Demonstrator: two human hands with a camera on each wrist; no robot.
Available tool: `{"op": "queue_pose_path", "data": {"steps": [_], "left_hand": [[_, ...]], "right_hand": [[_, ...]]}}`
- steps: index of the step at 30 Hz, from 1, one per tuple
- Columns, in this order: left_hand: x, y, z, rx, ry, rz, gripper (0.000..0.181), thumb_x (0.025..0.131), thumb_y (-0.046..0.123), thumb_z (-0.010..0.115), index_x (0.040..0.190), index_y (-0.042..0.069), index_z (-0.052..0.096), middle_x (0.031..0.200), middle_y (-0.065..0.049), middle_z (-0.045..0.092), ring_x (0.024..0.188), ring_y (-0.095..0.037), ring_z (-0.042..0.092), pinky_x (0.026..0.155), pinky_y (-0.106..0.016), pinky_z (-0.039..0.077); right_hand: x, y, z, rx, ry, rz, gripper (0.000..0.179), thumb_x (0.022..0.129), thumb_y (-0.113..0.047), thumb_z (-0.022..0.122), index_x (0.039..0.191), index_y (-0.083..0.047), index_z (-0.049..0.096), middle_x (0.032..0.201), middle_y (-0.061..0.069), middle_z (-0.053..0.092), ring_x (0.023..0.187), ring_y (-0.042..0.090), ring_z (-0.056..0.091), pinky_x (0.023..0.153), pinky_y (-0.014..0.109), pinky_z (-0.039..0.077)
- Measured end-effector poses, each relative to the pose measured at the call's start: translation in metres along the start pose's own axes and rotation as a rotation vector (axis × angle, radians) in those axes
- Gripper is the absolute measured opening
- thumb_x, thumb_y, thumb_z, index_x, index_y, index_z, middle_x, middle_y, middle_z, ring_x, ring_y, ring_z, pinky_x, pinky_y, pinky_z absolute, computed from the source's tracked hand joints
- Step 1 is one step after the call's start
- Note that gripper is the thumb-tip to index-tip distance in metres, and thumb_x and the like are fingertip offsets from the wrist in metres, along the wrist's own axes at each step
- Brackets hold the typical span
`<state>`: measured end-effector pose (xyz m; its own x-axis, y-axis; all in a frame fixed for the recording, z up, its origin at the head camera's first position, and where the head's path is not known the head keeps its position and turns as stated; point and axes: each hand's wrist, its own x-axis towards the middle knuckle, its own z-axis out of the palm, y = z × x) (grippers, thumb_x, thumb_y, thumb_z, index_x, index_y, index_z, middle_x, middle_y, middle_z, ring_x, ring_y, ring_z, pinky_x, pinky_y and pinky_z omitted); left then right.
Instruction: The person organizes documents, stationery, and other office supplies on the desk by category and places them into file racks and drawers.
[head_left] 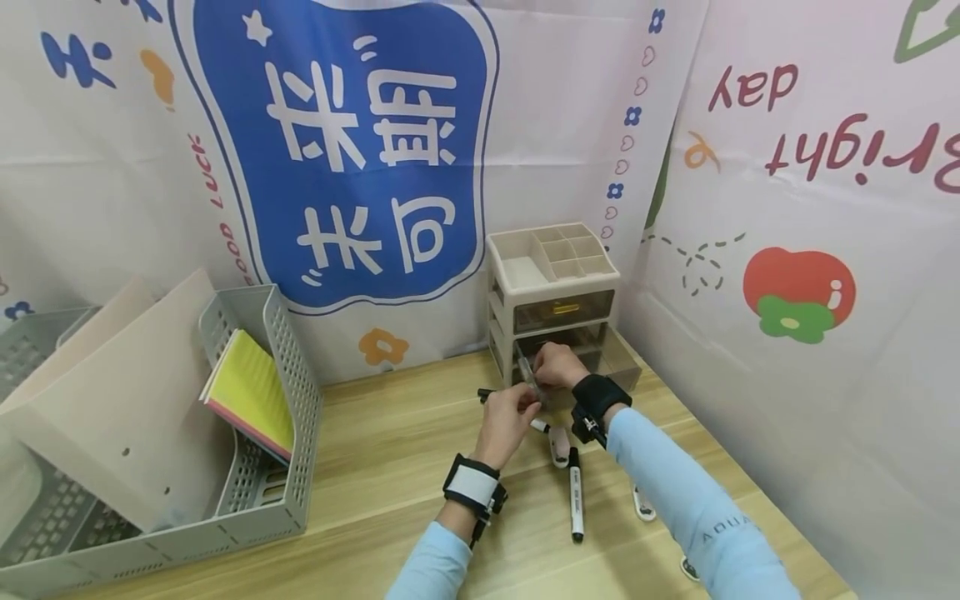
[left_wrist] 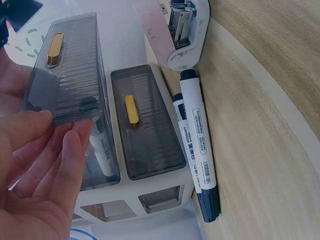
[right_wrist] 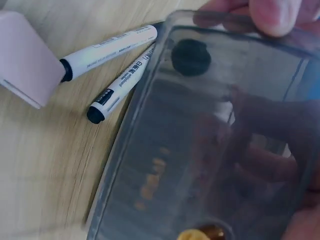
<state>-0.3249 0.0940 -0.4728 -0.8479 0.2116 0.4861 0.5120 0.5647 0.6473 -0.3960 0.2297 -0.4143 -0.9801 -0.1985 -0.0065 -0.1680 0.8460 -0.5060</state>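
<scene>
My left hand [head_left: 504, 425] pinches the front corner of a pulled-out clear drawer [left_wrist: 77, 65], thumb on its face and fingers beneath. Bent over the same drawer is my right hand [head_left: 561, 365]; its fingertips are partly hidden, and through the smoky plastic in the right wrist view they are too dim to show a hold. Inside the drawer lies a whiteboard marker [left_wrist: 102, 150], its dark cap end [right_wrist: 191, 57] toward the front. The drawer belongs to a small cream drawer unit [head_left: 553, 279] with a closed drawer [head_left: 564, 310] above.
Two whiteboard markers [left_wrist: 197, 135] lie beside the unit near a pink stapler [head_left: 558, 446]. Another black-capped marker [head_left: 576, 496] lies closer to me. Small white items [head_left: 643, 504] sit by my right sleeve. At left stands a grey file basket [head_left: 292, 417] with folders and a yellow notebook [head_left: 255, 392].
</scene>
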Motion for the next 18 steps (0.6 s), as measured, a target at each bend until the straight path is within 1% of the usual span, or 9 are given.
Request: {"op": "queue_pose_path", "data": {"steps": [1, 3, 4, 5, 6, 8, 11, 14, 18], "left_hand": [[0.000, 0.000, 0.000, -0.002, 0.001, 0.005, 0.008, 0.085, 0.014, 0.067, 0.092, 0.010, 0.068, 0.085, -0.002, 0.071, 0.075, -0.010, 0.067, 0.061, -0.016, 0.050], [0.000, 0.000, -0.001, -0.004, 0.007, 0.017, 0.008, 0.085, 0.013, 0.067, 0.092, 0.009, 0.068, 0.085, -0.002, 0.071, 0.075, -0.010, 0.067, 0.062, -0.017, 0.051], [0.000, -0.001, -0.001, -0.005, 0.011, 0.023, 0.008, 0.085, 0.013, 0.067, 0.092, 0.009, 0.068, 0.084, -0.002, 0.071, 0.075, -0.011, 0.067, 0.062, -0.017, 0.051], [0.000, -0.001, -0.001, -0.008, 0.014, 0.026, 0.008, 0.085, 0.012, 0.067, 0.092, 0.009, 0.068, 0.084, -0.002, 0.071, 0.075, -0.011, 0.067, 0.062, -0.017, 0.051], [0.000, -0.001, -0.002, -0.009, 0.016, 0.027, 0.008, 0.085, 0.012, 0.068, 0.092, 0.009, 0.068, 0.084, -0.002, 0.071, 0.075, -0.011, 0.067, 0.062, -0.018, 0.051], [0.000, -0.001, -0.001, -0.012, 0.020, 0.029, 0.008, 0.084, 0.012, 0.068, 0.092, 0.009, 0.068, 0.083, -0.002, 0.071, 0.074, -0.011, 0.067, 0.062, -0.018, 0.051], [0.001, -0.001, 0.000, -0.015, 0.012, 0.021, 0.008, 0.084, 0.012, 0.068, 0.091, 0.010, 0.068, 0.083, -0.002, 0.071, 0.074, -0.010, 0.067, 0.063, -0.018, 0.051], [0.001, -0.002, 0.001, -0.010, 0.007, 0.014, 0.007, 0.084, 0.013, 0.069, 0.091, 0.010, 0.068, 0.083, -0.002, 0.071, 0.074, -0.009, 0.066, 0.062, -0.018, 0.051], [0.001, -0.003, 0.002, -0.011, 0.003, 0.008, 0.006, 0.084, 0.012, 0.069, 0.089, 0.011, 0.068, 0.082, -0.002, 0.071, 0.073, -0.010, 0.066, 0.061, -0.018, 0.051]], "right_hand": [[-0.004, -0.001, -0.001, 0.003, 0.033, -0.015, 0.020, 0.081, -0.002, 0.058, 0.061, -0.007, 0.058, 0.057, 0.001, 0.050, 0.048, 0.012, 0.039, 0.046, 0.023, 0.035], [-0.014, -0.003, -0.004, 0.017, 0.114, -0.057, 0.007, 0.083, -0.007, 0.061, 0.079, -0.004, 0.066, 0.072, 0.005, 0.062, 0.059, 0.014, 0.052, 0.053, 0.025, 0.044], [-0.020, -0.004, -0.005, 0.031, 0.160, -0.077, 0.009, 0.084, -0.010, 0.062, 0.088, -0.004, 0.067, 0.080, 0.008, 0.065, 0.066, 0.017, 0.058, 0.058, 0.027, 0.048], [-0.026, -0.006, -0.007, 0.048, 0.207, -0.095, 0.014, 0.085, -0.012, 0.064, 0.096, -0.003, 0.067, 0.087, 0.009, 0.067, 0.073, 0.019, 0.061, 0.062, 0.030, 0.050], [-0.033, -0.007, -0.009, 0.068, 0.239, -0.111, 0.018, 0.085, -0.013, 0.064, 0.101, -0.003, 0.065, 0.090, 0.010, 0.067, 0.076, 0.020, 0.062, 0.064, 0.032, 0.051], [-0.049, -0.008, -0.013, 0.110, 0.291, -0.131, 0.020, 0.085, -0.013, 0.063, 0.103, -0.004, 0.064, 0.088, 0.009, 0.067, 0.075, 0.021, 0.062, 0.064, 0.033, 0.050], [-0.074, -0.007, -0.017, 0.169, 0.331, -0.151, 0.021, 0.084, -0.012, 0.064, 0.103, -0.004, 0.062, 0.082, 0.007, 0.065, 0.069, 0.017, 0.060, 0.060, 0.030, 0.047], [-0.099, -0.003, -0.014, 0.213, 0.332, -0.148, 0.021, 0.082, -0.011, 0.066, 0.101, -0.003, 0.060, 0.080, 0.005, 0.064, 0.068, 0.014, 0.059, 0.061, 0.029, 0.046], [-0.126, 0.012, 0.004, 0.230, 0.310, -0.127, 0.016, 0.080, -0.009, 0.066, 0.095, -0.005, 0.061, 0.081, 0.004, 0.064, 0.071, 0.013, 0.059, 0.065, 0.029, 0.048]]}}
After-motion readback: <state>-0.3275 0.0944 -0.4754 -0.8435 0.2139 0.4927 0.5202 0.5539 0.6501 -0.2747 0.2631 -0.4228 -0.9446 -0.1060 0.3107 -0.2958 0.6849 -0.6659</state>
